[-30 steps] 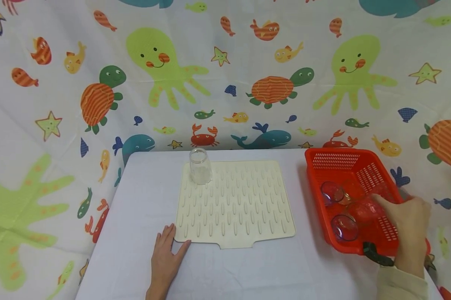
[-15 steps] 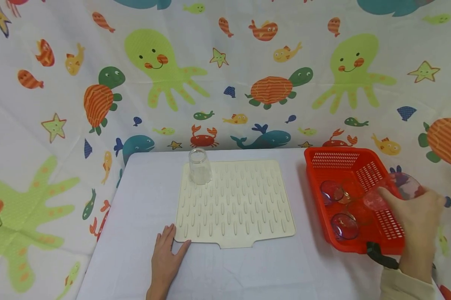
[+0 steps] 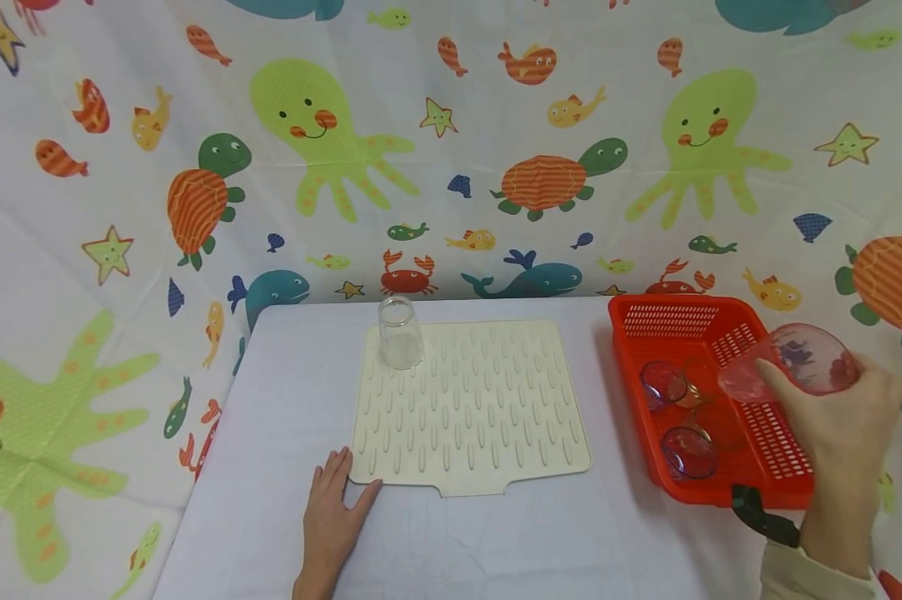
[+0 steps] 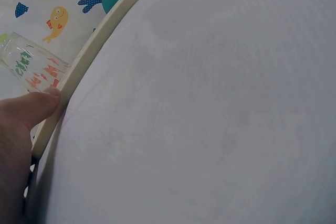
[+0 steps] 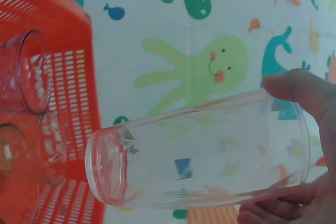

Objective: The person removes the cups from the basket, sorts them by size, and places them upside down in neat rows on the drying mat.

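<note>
My right hand [image 3: 849, 417] grips a clear, slightly pinkish drinking glass [image 3: 799, 367] near its mouth, above the right side of a red plastic basket [image 3: 638, 417]. The right wrist view shows this glass [image 5: 194, 156] lying sideways in the grip, its thick base toward the basket. Fingers straight, my left hand [image 3: 331, 517] rests at the near left corner of a cream drying mat [image 3: 473, 400]. Its thumb [image 4: 42, 103] touches the mat's edge in the left wrist view. At the mat's far left corner a clear glass [image 3: 402, 337] stands upside down.
Inside the basket lie several more glasses, among them a bluish-rimmed one [image 3: 664, 383] and another nearer one [image 3: 689, 454]. A white cloth [image 3: 286, 375] covers the table. Behind it hangs a curtain [image 3: 481, 92] printed with sea animals.
My right hand has lifted the drinking glass up out of the basket and slightly to the right. The left hand, mat and upside-down glass have stayed in place.
</note>
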A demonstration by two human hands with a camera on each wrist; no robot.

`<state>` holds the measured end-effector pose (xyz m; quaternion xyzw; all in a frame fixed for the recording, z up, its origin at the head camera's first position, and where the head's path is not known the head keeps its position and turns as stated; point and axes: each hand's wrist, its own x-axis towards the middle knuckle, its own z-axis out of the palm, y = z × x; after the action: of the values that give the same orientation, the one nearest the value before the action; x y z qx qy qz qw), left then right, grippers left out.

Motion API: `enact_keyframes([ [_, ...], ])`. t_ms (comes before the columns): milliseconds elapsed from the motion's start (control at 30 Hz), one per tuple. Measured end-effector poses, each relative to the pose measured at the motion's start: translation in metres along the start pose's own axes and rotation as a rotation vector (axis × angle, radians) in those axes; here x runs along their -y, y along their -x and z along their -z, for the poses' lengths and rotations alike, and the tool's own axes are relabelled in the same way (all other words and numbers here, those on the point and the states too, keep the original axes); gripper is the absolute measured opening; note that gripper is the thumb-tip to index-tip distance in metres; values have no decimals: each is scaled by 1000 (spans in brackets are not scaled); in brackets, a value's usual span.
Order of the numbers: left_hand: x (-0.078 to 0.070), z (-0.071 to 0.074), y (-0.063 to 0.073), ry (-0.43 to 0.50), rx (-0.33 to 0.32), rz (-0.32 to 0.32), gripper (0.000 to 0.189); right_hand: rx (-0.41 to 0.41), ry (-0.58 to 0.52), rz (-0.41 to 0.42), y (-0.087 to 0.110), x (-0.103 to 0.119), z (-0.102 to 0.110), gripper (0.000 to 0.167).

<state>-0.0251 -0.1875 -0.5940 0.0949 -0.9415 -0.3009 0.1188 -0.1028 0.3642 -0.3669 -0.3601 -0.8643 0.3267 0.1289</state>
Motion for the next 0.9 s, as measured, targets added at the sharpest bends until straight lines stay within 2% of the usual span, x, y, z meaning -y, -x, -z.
enact_keyframes([
  [167, 0, 0, 0, 7, 7, 4, 79, -15, -40, 39, 8, 8, -2, 94],
  [400, 1, -1, 0, 2, 10, 8, 79, -23, -86, 147, 20, 17, -6, 90],
  [667, 2, -1, 0, 9, 2, -4, 78, -33, -87, 269, 31, 24, -11, 85],
  [900, 2, -2, 0, -4, -7, -14, 79, 18, -105, 344, 39, 28, -19, 86],
])
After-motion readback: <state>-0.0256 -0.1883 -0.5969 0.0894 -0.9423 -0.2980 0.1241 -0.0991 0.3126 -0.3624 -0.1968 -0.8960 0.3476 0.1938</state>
